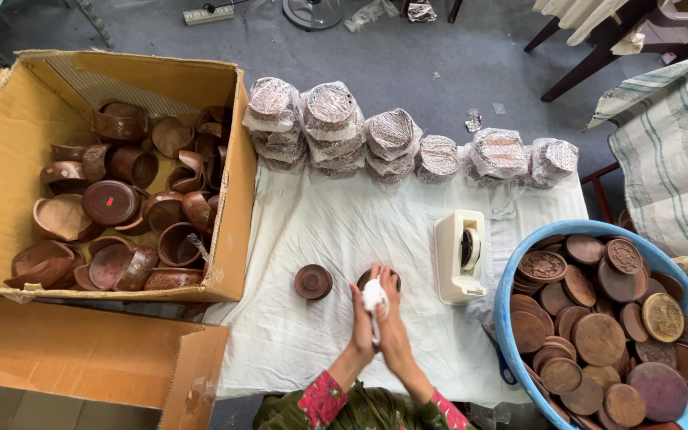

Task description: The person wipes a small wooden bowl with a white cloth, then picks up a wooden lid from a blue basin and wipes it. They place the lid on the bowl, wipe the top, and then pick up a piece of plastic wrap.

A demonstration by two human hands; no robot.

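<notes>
My left hand (361, 325) and my right hand (394, 312) are pressed together over the white sheet (320, 231) on the table. A white wad of cloth or paper (374, 296) is pinched between them, mostly in my left fingers. My right fingertips close over a small round brown wooden piece (366, 277), largely hidden behind the hands. A similar round wooden lid (313, 281) lies flat on the sheet just left of my hands, untouched.
A cream tape dispenser (459, 255) stands right of my hands. A blue tub (507, 318) at the right holds several carved wooden lids. A cardboard box (9, 151) at the left holds several wooden bowls. Plastic-wrapped stacks (392, 143) line the far edge.
</notes>
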